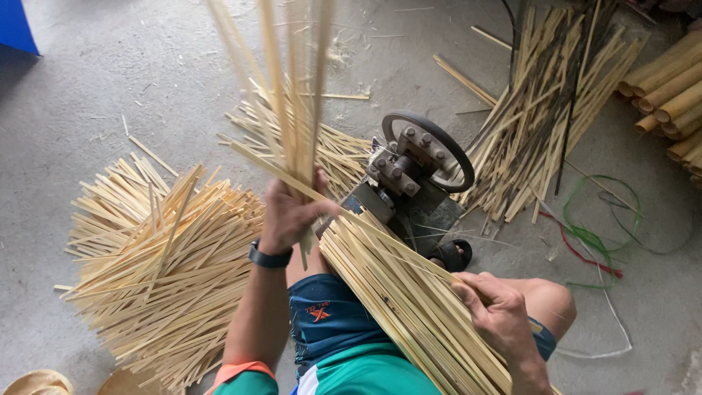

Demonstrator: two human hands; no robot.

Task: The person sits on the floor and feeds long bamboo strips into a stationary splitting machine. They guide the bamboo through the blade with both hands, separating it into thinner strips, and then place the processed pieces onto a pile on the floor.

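Left grip (289, 212) closed round raised bamboo strips (292, 110), right grip (501, 311) pressing lap bundle (409, 292) steady, ends aimed toward splitting machine (417, 172) at twelve o'clock.

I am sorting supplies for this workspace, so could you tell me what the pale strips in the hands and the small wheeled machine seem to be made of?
The strips look like split bamboo: pale yellow, matte, straight-grained, with whole bamboo poles lying nearby. The left hand lifts a bunch; the right hand rests on the lap bundle. The machine looks like dark metal, dull and worn, with visible bolt heads and a rimmed wheel.
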